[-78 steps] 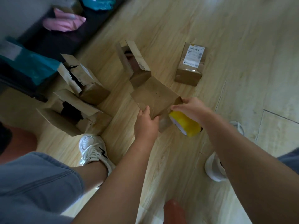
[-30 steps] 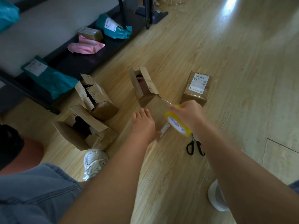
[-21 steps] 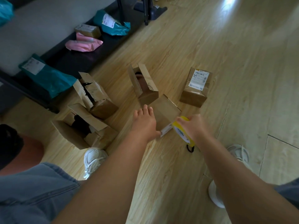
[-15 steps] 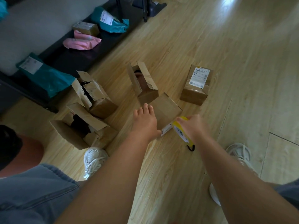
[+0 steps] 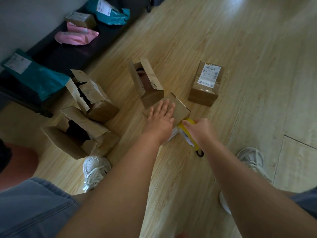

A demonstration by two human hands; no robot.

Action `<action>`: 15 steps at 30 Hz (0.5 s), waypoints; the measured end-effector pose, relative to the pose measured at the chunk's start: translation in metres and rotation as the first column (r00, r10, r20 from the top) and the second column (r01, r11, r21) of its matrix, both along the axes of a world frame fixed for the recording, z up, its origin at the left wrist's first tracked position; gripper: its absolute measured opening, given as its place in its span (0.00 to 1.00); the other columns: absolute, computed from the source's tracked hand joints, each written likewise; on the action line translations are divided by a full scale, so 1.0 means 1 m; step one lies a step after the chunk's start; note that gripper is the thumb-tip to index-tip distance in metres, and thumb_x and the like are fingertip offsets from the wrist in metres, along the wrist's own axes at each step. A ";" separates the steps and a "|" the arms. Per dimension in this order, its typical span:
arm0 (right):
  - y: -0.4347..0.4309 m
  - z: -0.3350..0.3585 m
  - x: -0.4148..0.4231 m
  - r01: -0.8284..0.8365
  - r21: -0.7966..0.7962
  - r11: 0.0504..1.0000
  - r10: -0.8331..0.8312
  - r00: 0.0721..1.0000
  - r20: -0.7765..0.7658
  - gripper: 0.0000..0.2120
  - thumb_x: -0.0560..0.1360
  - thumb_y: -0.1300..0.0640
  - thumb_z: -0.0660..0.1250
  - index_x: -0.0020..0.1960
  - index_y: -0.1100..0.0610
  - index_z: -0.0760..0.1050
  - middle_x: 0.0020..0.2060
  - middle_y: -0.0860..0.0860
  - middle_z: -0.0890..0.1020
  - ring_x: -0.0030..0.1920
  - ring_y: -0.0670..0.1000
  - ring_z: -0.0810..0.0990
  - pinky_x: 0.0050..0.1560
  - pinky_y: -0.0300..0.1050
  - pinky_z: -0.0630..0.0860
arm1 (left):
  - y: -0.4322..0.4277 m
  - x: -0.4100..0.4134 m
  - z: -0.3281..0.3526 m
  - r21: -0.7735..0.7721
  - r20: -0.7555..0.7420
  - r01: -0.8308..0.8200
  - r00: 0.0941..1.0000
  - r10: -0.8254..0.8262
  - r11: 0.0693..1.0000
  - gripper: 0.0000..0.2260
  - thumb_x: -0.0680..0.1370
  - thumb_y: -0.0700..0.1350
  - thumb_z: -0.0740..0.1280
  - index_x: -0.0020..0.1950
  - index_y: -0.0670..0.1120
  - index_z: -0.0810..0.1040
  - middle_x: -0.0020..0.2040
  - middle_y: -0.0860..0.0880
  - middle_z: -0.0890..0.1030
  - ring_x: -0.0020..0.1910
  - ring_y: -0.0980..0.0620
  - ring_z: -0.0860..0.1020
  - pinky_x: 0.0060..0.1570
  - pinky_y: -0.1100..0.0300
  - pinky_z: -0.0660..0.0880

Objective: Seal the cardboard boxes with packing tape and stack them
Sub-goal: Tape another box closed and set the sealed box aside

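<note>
**Roll down at the near edge, left palm spread on top**

At the left of the frame, a torn box (image 5: 96, 102) and a second torn box (image 5: 75, 134) gape open on the wooden floor (image 5: 257, 48), not yet dealt with. Towards the centre, an open box (image 5: 151, 86) stands with its flaps up.

Just in front of it is the closed box (image 5: 181, 109) being worked on. The left hand (image 5: 160, 120) lies flat on its top, fingers straight and spread. Half a second ago it sat nearer the near edge with the fingers closer together.

At the box's near right corner, the right hand (image 5: 199, 131) has its fingers curled round the yellow tape roll (image 5: 187, 139). A second ago the roll was up level with the top of the box. Now it is low, close to the floor.

This suggests a strip has been drawn across the top and down the near face, with the left palm pressing it flat. The film itself is too clear to make out.

A scissors handle (image 5: 199, 154) shows just below the right wrist, near enough for the cut. To the right, a labelled box (image 5: 205, 86) stands shut and alone. Nothing is stacked yet.
</note>
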State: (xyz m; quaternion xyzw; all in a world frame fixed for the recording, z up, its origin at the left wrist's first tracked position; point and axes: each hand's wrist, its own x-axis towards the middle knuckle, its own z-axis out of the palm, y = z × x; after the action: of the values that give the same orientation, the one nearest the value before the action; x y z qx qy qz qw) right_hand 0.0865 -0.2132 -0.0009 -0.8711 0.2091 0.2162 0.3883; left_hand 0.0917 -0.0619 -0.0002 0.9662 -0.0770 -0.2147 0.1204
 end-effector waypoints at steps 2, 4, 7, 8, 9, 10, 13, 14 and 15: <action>-0.002 -0.003 0.002 -0.001 0.009 1.000 0.001 1.000 0.005 0.17 0.77 0.44 0.67 0.39 0.56 0.77 0.30 0.50 0.76 0.32 0.50 0.75 0.34 0.43 0.68 | -0.001 0.002 -0.001 0.034 0.004 0.002 1.000 -0.002 0.999 0.24 0.86 0.48 0.43 0.80 0.52 0.35 0.80 0.51 0.34 0.78 0.53 0.32 0.73 0.52 0.31; -0.003 -0.006 0.002 -0.018 0.025 1.000 0.018 1.000 -0.001 0.16 0.78 0.44 0.67 0.38 0.55 0.76 0.31 0.50 0.77 0.34 0.51 0.76 0.34 0.44 0.69 | -0.002 0.004 0.003 0.051 0.004 0.003 1.000 -0.003 0.999 0.24 0.86 0.49 0.43 0.80 0.52 0.36 0.80 0.51 0.34 0.78 0.53 0.33 0.75 0.52 0.33; -0.005 -0.008 0.001 -0.049 0.049 0.998 0.051 0.998 -0.024 0.14 0.78 0.44 0.66 0.44 0.54 0.78 0.39 0.52 0.82 0.41 0.53 0.82 0.43 0.47 0.77 | -0.003 0.006 0.014 0.052 -0.027 -0.004 1.000 0.005 0.999 0.26 0.85 0.51 0.47 0.81 0.53 0.38 0.80 0.51 0.36 0.79 0.52 0.35 0.76 0.51 0.36; -0.006 -0.009 0.001 -0.055 0.063 0.996 0.057 0.998 -0.020 0.13 0.78 0.43 0.67 0.45 0.53 0.78 0.41 0.52 0.83 0.43 0.53 0.82 0.47 0.50 0.79 | -0.002 0.007 0.017 0.058 -0.030 -0.004 1.000 0.005 0.998 0.29 0.84 0.54 0.50 0.81 0.54 0.39 0.81 0.50 0.36 0.79 0.52 0.36 0.76 0.49 0.36; -0.008 -0.009 0.000 -0.066 0.076 0.995 0.067 0.998 -0.015 0.13 0.78 0.43 0.67 0.45 0.52 0.78 0.42 0.52 0.83 0.44 0.53 0.82 0.49 0.52 0.80 | -0.001 0.006 0.020 0.067 -0.033 -0.006 0.999 0.008 0.998 0.33 0.82 0.58 0.55 0.81 0.56 0.41 0.80 0.49 0.35 0.79 0.49 0.36 0.77 0.47 0.36; -0.011 -0.011 -0.001 -0.075 0.098 0.992 0.077 0.997 -0.009 0.12 0.78 0.42 0.67 0.45 0.51 0.77 0.42 0.52 0.83 0.44 0.52 0.83 0.50 0.52 0.80 | 0.001 0.005 0.022 0.080 -0.033 -0.017 0.999 0.020 0.997 0.37 0.78 0.62 0.60 0.81 0.58 0.42 0.80 0.47 0.34 0.79 0.46 0.35 0.76 0.44 0.36; -0.019 -0.010 -0.010 -0.084 0.171 0.982 0.088 0.996 -0.016 0.15 0.76 0.40 0.69 0.41 0.51 0.77 0.38 0.48 0.82 0.40 0.48 0.81 0.41 0.45 0.78 | 0.002 0.003 0.020 0.078 -0.035 -0.091 0.995 0.094 0.993 0.46 0.71 0.62 0.71 0.79 0.63 0.44 0.80 0.43 0.35 0.79 0.38 0.39 0.75 0.38 0.40; -0.023 -0.012 -0.014 -0.106 0.178 0.978 0.111 0.994 -0.018 0.15 0.75 0.39 0.71 0.41 0.51 0.78 0.36 0.47 0.81 0.39 0.47 0.80 0.39 0.43 0.75 | 0.002 0.003 0.017 0.069 -0.035 -0.107 0.993 0.110 0.992 0.47 0.71 0.59 0.73 0.79 0.64 0.44 0.80 0.43 0.37 0.79 0.38 0.42 0.75 0.38 0.42; -0.026 -0.012 -0.016 -0.144 0.183 0.972 0.150 0.988 -0.021 0.15 0.73 0.39 0.73 0.40 0.50 0.78 0.35 0.45 0.81 0.38 0.45 0.80 0.38 0.41 0.73 | 0.003 0.004 0.015 0.060 -0.023 -0.118 0.993 0.119 0.991 0.48 0.70 0.56 0.74 0.79 0.64 0.45 0.81 0.43 0.40 0.79 0.38 0.46 0.76 0.38 0.45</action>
State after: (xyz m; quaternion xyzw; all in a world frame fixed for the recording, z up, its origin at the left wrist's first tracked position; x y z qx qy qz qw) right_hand 0.0702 -0.2389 -0.0127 -0.8413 0.1302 0.2774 0.4453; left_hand 0.0961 -0.0589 0.0152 0.9692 -0.0116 -0.2223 0.1056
